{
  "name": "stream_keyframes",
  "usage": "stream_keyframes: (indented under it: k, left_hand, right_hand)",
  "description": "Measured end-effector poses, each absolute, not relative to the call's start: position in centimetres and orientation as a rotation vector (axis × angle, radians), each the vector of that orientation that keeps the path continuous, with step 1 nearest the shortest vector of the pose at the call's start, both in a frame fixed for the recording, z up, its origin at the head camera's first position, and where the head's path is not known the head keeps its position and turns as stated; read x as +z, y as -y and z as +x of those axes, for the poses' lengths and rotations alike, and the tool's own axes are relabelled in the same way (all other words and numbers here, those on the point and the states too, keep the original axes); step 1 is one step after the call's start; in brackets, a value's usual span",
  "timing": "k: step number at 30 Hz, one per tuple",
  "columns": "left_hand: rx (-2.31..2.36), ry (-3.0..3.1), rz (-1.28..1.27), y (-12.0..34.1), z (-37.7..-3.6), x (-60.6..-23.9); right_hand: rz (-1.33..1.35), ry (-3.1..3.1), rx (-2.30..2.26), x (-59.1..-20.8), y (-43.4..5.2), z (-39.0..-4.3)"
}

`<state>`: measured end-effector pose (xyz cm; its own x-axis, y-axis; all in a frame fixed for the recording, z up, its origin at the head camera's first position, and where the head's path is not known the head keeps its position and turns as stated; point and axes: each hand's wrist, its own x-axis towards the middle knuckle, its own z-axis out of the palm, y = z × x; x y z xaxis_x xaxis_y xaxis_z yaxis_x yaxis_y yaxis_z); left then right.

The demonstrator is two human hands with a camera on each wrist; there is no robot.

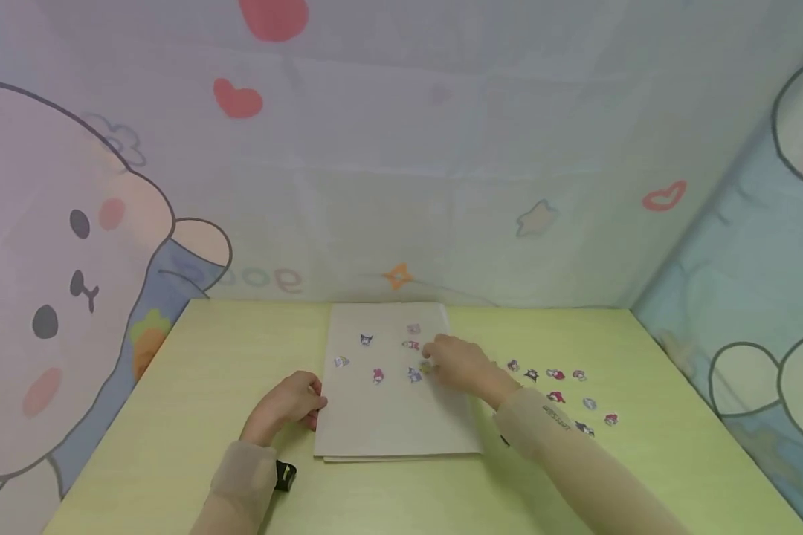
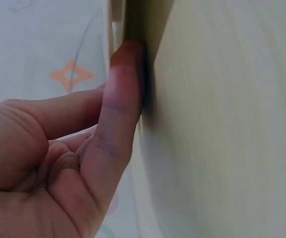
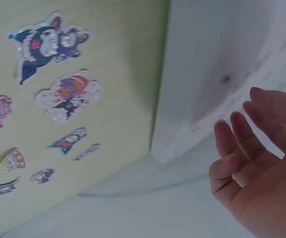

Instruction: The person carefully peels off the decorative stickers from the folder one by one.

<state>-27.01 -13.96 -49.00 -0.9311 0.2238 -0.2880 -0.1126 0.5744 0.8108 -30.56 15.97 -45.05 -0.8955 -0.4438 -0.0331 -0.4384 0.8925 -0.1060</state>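
A white paper sheet [image 1: 395, 420] lies in the middle of the green table [image 1: 194, 386], with several small cartoon stickers [image 1: 378, 374] stuck on its upper half. My left hand [image 1: 288, 405] rests at the sheet's left edge, and its thumb [image 2: 120, 99] is straight with the tip against that edge. My right hand [image 1: 455, 362] reaches over the sheet's right side, its fingertips touching a sticker [image 1: 427, 366] on the paper. In the right wrist view the right hand's fingers [image 3: 237, 144] are relaxed and hold nothing.
Several loose stickers [image 1: 555, 386] are scattered on the table right of the sheet, and they also show in the right wrist view as stickers [image 3: 68, 94]. Cartoon-printed cloth walls [image 1: 401, 186] close the table at the back and on both sides.
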Motion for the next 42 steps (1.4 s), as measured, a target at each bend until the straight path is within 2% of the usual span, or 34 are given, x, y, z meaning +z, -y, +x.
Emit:
stream_keyframes:
  k: [18, 29, 42]
  left_hand:
    - [1.316, -2.421, 0.078, 13.8, -27.3, -49.1]
    - [1.301, -2.439, 0.082, 13.9, -27.4, -49.2]
    - [1.297, -2.442, 0.070, 13.8, -27.5, -49.3]
  right_hand:
    - [-0.584, -3.024, -0.353, -47.4, -15.2, -31.3]
    - [-0.744, -3.018, -0.290, -47.6, -15.3, -31.2]
    - [-0.700, -2.995, -0.394, -48.4, -15.2, -31.9]
